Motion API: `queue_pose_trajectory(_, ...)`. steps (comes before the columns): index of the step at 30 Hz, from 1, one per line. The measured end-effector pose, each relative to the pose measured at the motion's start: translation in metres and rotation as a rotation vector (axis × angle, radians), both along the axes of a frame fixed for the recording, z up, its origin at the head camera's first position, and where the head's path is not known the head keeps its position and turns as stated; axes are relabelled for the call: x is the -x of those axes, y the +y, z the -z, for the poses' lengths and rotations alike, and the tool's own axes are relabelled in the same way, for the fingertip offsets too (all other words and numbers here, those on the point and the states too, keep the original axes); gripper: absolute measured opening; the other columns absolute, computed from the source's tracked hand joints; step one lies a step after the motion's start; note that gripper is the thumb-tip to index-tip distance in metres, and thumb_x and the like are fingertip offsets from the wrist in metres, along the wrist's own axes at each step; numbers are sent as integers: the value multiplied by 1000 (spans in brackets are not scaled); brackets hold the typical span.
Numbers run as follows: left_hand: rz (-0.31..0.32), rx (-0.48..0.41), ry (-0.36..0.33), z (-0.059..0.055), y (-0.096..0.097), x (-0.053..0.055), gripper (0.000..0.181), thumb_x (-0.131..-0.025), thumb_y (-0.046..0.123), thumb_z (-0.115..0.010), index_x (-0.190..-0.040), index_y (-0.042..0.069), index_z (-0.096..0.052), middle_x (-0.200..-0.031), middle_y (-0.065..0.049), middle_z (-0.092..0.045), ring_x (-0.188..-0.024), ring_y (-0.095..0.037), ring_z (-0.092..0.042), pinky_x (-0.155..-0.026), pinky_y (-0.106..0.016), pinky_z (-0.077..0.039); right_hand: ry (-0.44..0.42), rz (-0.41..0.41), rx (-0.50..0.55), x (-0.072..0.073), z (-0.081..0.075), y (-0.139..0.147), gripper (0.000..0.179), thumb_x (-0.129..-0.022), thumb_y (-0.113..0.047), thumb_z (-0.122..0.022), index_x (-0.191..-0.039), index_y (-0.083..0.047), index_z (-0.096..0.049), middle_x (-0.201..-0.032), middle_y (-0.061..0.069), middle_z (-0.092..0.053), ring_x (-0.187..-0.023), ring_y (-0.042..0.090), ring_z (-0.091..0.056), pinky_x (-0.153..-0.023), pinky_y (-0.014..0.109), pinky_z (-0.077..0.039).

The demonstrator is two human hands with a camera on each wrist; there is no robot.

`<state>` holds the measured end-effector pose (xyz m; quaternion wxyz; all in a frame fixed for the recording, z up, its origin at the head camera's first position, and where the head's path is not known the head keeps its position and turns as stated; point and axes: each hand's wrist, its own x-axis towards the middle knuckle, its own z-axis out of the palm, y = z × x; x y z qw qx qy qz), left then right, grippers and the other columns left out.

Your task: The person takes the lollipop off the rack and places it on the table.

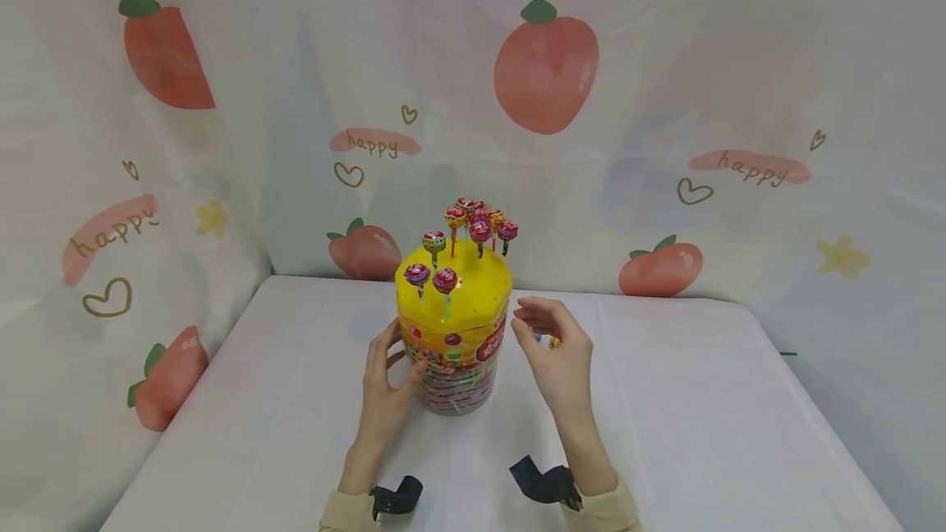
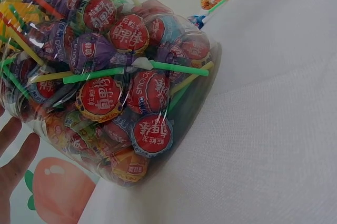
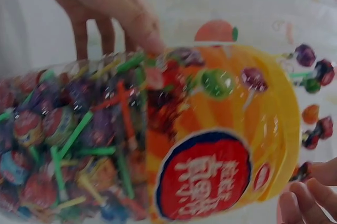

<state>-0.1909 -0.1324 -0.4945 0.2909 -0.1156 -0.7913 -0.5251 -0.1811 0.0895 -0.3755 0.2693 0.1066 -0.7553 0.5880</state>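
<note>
A clear plastic jar [image 1: 458, 388] packed with wrapped lollipops stands upright on the table. Its yellow lid [image 1: 473, 294] has several lollipops [image 1: 445, 280] standing in it on their sticks. My left hand [image 1: 388, 388] holds the jar's left side, thumb toward the front and fingers around the side. To the right of the lid, my right hand [image 1: 554, 347] is raised with loosely bent fingers and nothing visible in them. In the right wrist view, its fingertips [image 3: 310, 197] are close beside the lid's edge, overlapping a lollipop there.
Two loose lollipops lie on the table beyond the right hand, one orange [image 2: 208, 1] and one blue [image 2: 197, 20]. A white cloth covers the table [image 1: 702, 401]. Behind it hangs a fruit-printed curtain [image 1: 458, 48]. Black straps [image 1: 547, 483] sit at both wrists.
</note>
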Motion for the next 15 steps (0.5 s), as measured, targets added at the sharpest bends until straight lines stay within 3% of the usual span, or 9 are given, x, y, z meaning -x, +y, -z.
queue_pose_trajectory(7, -1, -4, 17, 1, 0, 0, 75, -84, 7, -70, -148, 18, -34, -141, -6, -46, -126, -16, -47, -97, -41, -53, 99, -59, -12, -5, -15, -16, 25, -84, -6, -71, -109, -5, -67, -96, 10, -70, -90, 16, -61, -83, 17, -48)
queue_pose_trajectory(15, 2, -7, -8, -1, 0, 0, 75, -85, 9, -70, -149, 21, -33, -141, -5, -45, -126, -11, -45, -100, -31, -51, 169, -112, -72, -6, -25, -34, 28, -84, -4, -71, -111, -6, -66, -96, 9, -71, -89, 20, -63, -83, 22, -49)
